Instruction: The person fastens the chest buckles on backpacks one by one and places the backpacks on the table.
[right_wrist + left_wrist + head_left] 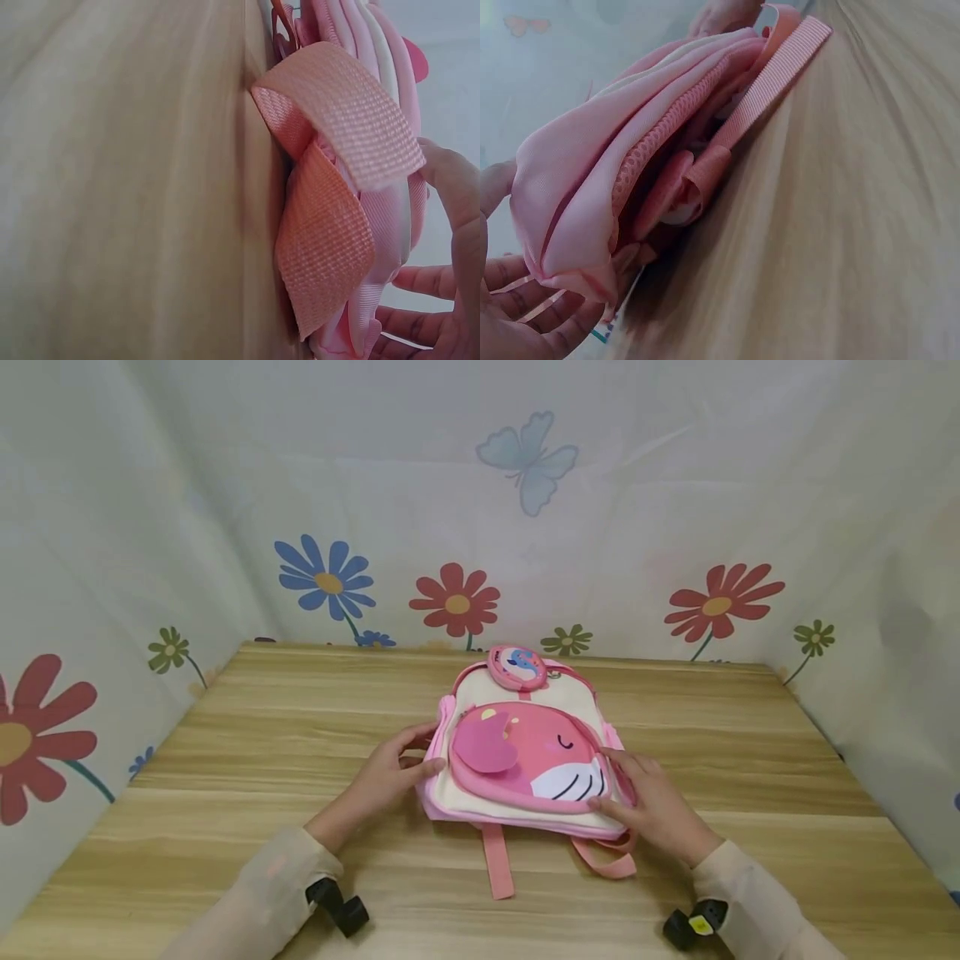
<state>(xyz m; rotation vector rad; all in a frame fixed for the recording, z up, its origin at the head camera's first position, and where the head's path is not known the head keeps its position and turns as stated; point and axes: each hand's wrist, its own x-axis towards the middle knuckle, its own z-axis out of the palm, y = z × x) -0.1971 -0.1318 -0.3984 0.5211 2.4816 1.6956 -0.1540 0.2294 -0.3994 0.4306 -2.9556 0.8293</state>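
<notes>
A pink and cream child's backpack [525,752] with a whale face on its front pocket lies flat on the wooden table [262,752]. My left hand [390,772] holds its left edge between thumb and curled fingers; the left wrist view shows the bag's pink side [630,165] above my fingers [532,307]. My right hand [648,802] rests on the bag's lower right corner with fairly straight fingers. In the right wrist view, the looped strap [337,150] sits just ahead of that hand [442,292]. Two pink straps [497,860] trail toward me.
A round pink pouch [517,666] lies at the top of the bag. A white flower-printed cloth backdrop [457,602] closes off the table's back and both sides. Bare wood surrounds the bag. Black camera mounts [341,906] sit at both wrists.
</notes>
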